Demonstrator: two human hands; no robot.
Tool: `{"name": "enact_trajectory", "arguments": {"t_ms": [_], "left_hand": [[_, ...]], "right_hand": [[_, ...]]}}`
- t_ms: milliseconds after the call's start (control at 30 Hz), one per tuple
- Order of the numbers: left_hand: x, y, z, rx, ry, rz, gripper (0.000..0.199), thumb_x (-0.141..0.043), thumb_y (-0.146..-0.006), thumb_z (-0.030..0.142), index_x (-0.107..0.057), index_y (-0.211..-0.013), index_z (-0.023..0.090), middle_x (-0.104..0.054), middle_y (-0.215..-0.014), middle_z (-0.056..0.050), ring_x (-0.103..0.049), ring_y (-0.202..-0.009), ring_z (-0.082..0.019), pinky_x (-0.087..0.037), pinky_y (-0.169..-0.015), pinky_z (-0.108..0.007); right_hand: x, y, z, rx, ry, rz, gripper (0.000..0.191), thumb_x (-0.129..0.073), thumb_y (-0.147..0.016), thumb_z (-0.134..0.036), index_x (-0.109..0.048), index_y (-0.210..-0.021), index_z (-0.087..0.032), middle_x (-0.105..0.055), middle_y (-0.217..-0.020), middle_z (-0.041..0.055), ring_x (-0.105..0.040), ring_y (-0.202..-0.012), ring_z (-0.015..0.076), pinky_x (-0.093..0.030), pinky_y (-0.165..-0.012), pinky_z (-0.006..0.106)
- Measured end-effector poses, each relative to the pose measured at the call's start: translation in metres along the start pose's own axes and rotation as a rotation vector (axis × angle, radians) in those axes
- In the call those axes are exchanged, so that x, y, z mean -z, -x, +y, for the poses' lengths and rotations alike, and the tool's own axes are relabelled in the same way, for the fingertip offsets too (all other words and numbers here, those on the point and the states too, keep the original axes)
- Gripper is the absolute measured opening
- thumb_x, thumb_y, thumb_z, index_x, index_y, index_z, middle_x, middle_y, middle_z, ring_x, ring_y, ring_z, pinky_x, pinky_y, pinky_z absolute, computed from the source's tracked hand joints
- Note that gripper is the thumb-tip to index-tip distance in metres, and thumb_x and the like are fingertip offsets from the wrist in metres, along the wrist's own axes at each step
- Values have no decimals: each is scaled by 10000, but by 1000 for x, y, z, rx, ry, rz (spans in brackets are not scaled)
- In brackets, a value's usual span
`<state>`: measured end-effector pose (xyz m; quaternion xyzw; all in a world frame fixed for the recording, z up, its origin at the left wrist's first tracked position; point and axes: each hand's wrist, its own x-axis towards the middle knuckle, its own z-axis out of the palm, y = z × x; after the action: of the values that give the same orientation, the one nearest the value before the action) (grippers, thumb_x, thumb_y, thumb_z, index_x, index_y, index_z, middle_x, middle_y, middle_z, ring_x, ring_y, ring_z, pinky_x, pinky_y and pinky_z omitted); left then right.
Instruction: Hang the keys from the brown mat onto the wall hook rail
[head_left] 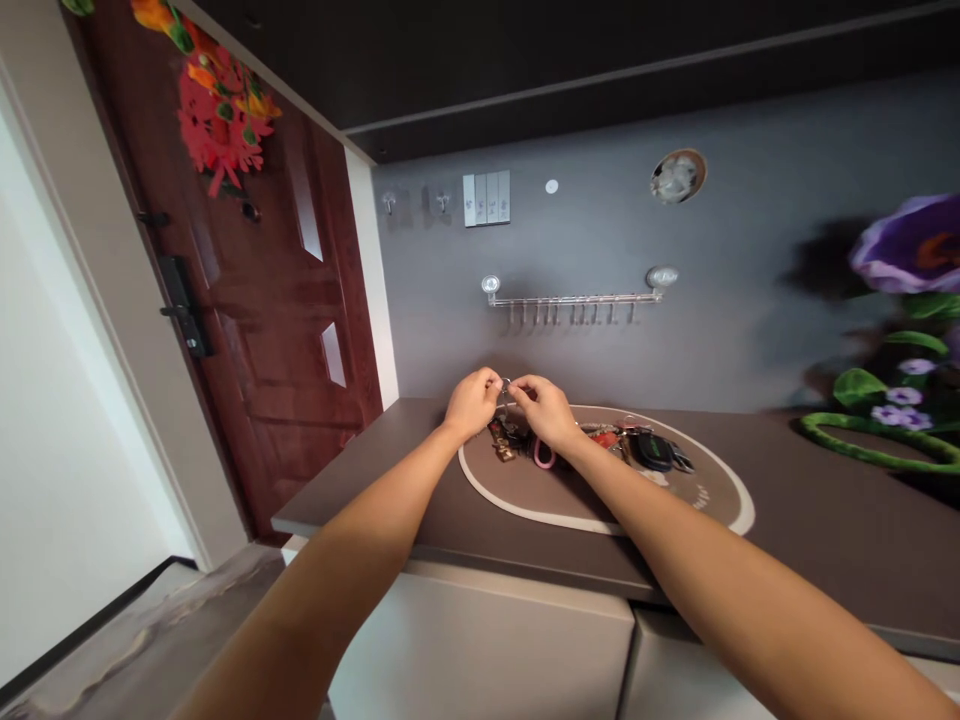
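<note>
Above the brown oval mat [540, 505], my left hand [472, 402] and my right hand [547, 410] meet with fingertips pinched. Between them is a small metal key ring [505, 384], held from both sides. A dark bunch with a gold-coloured charm [505, 452] hangs or lies just below the ring; I cannot tell which. Beside it, partly under my right hand, a pink loop [544, 456] rests on the mat. Right of my right wrist lie a red item [604, 438] and a black fob-like case [651, 450], among other keys or trinkets.
A clear hook rail [574, 300] is fixed to the grey wall behind the counter [810, 520]. Light switches [487, 198] sit higher up. Purple artificial flowers [911, 245] stand at the right. A dark shelf [600, 60] overhangs the counter, and a red-brown door [277, 350] is at the left.
</note>
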<state>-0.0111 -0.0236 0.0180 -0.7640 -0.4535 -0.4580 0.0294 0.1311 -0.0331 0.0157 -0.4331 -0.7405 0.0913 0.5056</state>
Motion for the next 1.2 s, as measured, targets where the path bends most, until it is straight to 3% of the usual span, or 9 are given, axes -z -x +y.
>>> {"name": "enact_trajectory", "arguments": {"t_ms": [300,433,600,933,1200], "left_hand": [[0,2,2,-37,46,72,223,-340,-843,301,-524,-809,179,-596,-770,-24,-529,-706,-126,-380,-657,-223],[1,2,-3,50,-32,145,271,-290,-864,296,-530,-819,179,-604,-793,-43,-536,-740,-143,-367,-675,-240],[-1,1,-9,141,-101,103,242,-324,-855,275,-547,-836,184,-618,-826,-63,-553,-774,-159,-356,-676,-249],[2,3,-7,243,-172,8,252,-351,-843,269,-592,-852,195,-643,-843,-53,-575,-766,-154,-358,-639,-239],[1,1,-8,249,-197,11,254,-353,-841,277,-594,-850,196,-649,-853,-57,-583,-767,-159,-355,-623,-240]], "right_hand": [[2,-2,4,-35,-266,5,259,-483,-745,-408,-557,-792,-164,-586,-783,16,-526,-736,122,-406,-752,272],[3,-11,0,-127,-457,45,229,-537,-718,-384,-527,-751,-158,-558,-727,5,-529,-701,105,-438,-744,282],[9,-36,-15,-282,-680,130,148,-588,-699,-280,-500,-713,-161,-536,-688,-9,-534,-659,82,-488,-669,260],[4,-92,-30,-469,-786,279,145,-460,-780,-89,-471,-643,-136,-520,-560,-15,-506,-492,50,-510,-557,214],[-8,-110,-30,-564,-807,351,137,-489,-774,-92,-492,-642,-126,-523,-515,-16,-493,-447,43,-512,-521,194]]}}
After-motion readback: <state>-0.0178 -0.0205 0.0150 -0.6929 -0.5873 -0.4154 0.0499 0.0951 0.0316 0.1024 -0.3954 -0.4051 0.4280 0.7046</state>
